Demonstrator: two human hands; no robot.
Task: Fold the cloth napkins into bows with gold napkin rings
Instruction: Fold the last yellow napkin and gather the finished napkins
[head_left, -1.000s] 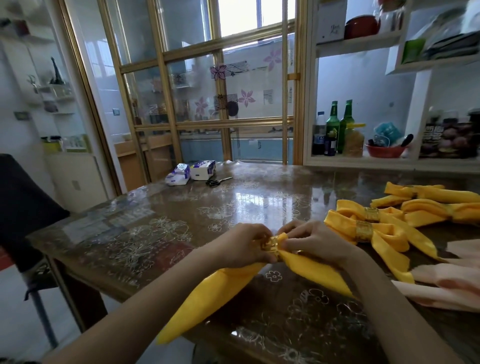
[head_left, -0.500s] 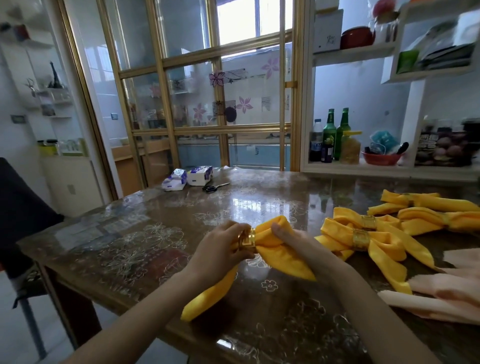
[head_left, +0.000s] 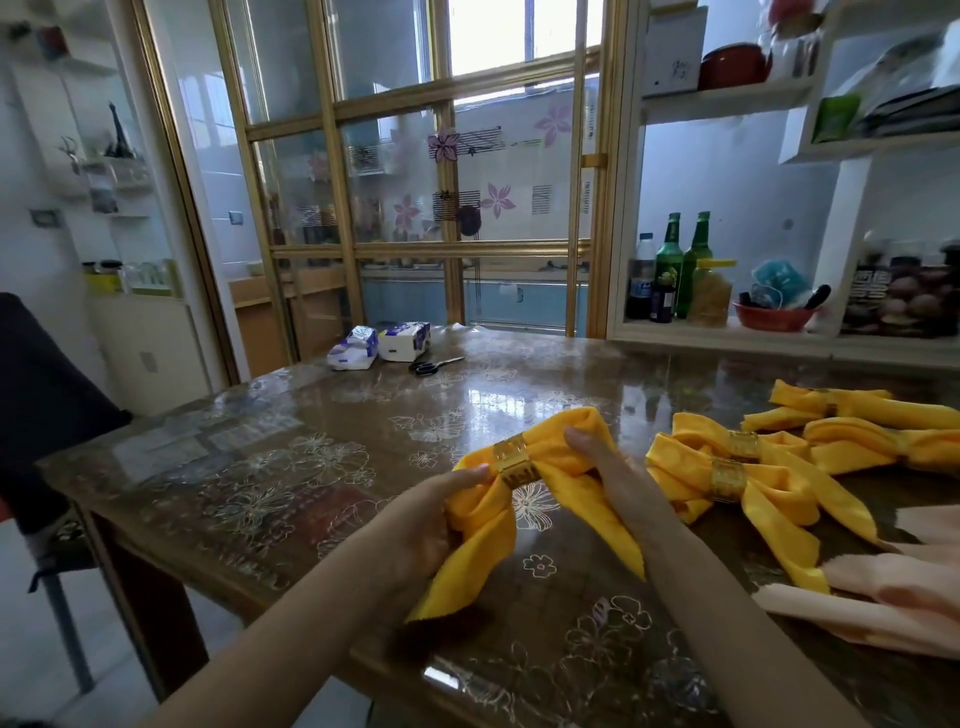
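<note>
While my left grip (head_left: 431, 519) pinches one loop of the napkin (head_left: 483, 551) and my right grip (head_left: 605, 465) holds the other, low over the bench (head_left: 291, 467), the ring (head_left: 511, 461) sits between; if I pull unevenly, it may slide and spoil the bow.

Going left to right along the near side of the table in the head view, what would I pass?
Left hand → gold napkin ring around the yellow napkin → right hand → nearest finished yellow bow → peach napkins.
</note>
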